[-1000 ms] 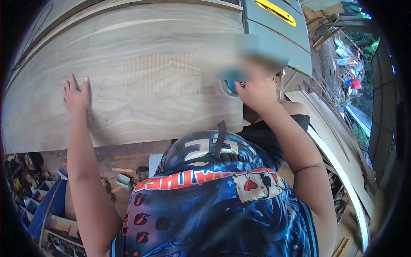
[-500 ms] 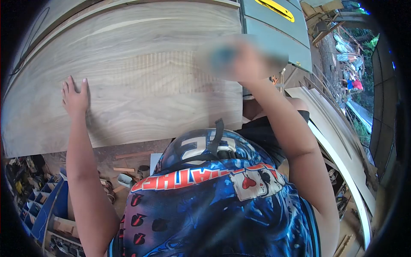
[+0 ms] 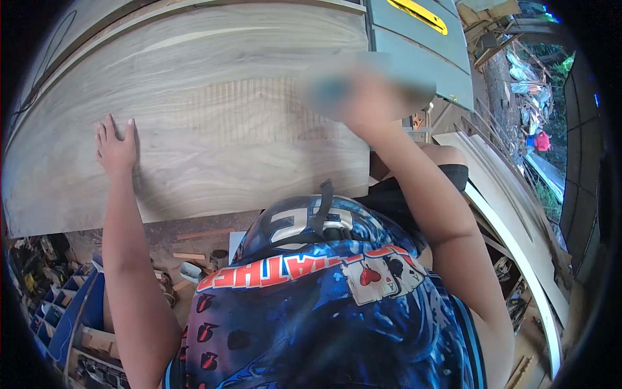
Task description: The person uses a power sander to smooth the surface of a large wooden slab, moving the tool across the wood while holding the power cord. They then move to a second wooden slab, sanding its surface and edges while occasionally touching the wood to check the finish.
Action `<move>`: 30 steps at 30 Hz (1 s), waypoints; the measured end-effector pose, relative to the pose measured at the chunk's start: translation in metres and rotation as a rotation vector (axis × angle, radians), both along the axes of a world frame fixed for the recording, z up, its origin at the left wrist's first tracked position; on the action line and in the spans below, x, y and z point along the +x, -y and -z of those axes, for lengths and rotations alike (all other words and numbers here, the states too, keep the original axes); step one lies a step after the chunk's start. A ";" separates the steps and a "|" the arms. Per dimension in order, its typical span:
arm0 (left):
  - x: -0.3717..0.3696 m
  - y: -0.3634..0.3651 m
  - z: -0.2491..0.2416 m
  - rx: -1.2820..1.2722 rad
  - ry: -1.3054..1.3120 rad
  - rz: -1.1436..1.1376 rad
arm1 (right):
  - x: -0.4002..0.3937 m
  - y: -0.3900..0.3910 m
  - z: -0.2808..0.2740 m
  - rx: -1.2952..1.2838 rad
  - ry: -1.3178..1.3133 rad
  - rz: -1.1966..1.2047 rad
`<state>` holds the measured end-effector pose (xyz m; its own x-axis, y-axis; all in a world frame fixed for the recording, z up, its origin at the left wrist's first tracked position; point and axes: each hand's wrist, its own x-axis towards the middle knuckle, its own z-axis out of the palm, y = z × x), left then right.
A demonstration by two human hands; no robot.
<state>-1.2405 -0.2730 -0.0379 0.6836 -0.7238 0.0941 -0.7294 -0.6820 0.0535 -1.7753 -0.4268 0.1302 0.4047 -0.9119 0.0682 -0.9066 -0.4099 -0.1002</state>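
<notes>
A broad pale wooden board [image 3: 214, 155] with wavy grain lies before me. A ribbed, striped patch marks its middle. My left hand [image 3: 118, 150] rests flat on the board's left part, fingers apart, holding nothing. Over the board's right end is my right hand [image 3: 372, 107], smeared by a heavy blur. It seems closed around something with a teal part at its left and a darker part at its right; the blur hides the kind and the fingers.
A grey-green table surface [image 3: 421, 52] with a yellow insert [image 3: 418, 14] adjoins the board's right end. A long wooden strip [image 3: 259, 6] runs along the far edge. Sheets of wood [image 3: 499, 181] lean at right. A blue compartment bin [image 3: 65, 305] stands low at left.
My right hand and forearm have shifted slightly left over the board. My left hand keeps its place on the wood. The view has moved a little.
</notes>
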 end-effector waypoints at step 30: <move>0.009 -0.005 0.011 -0.013 0.091 0.019 | -0.038 -0.043 -0.001 0.028 0.010 -0.044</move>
